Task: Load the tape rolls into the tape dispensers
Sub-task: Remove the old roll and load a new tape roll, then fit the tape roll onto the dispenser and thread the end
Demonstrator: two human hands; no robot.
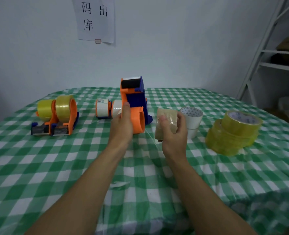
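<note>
Green-and-white checked cloth covers the desk (89,167) below a pale wall. At frame centre the left hand (123,122) grips an orange-and-blue dispenser (137,106) stood on end, its orange hub bare. Just right of it the right hand (174,133) clamps a tan tape roll (165,122), held off the cloth and apart from the dispenser. The step in hand looks like seating this roll. Next, its core must line up with the hub and be pushed on. Yellow-loaded dispensers (59,114) lie at centre left, and spare yellow rolls (233,133) sit at right.
</note>
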